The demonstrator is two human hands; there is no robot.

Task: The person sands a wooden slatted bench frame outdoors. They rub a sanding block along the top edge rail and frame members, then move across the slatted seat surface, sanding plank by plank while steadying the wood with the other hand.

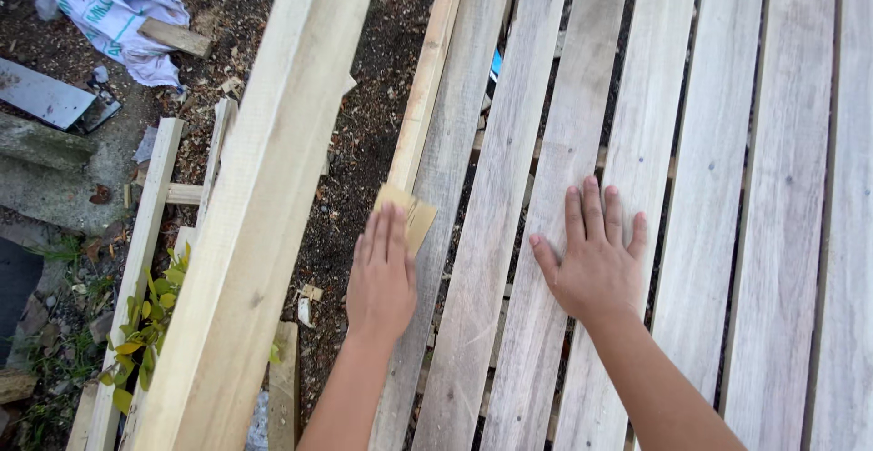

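My left hand presses flat on a tan piece of sandpaper at the left edge of a slatted wooden surface. The paper lies on the leftmost grey plank, beside a pale narrow strip along its edge. My right hand rests flat with fingers spread across two middle planks, holding nothing. Several weathered planks run lengthwise away from me, with dark gaps between them.
A long pale timber beam slants across the left. Below lie sawdust-covered ground, thin wooden battens, a white printed sack, a grey metal sheet and a small leafy plant.
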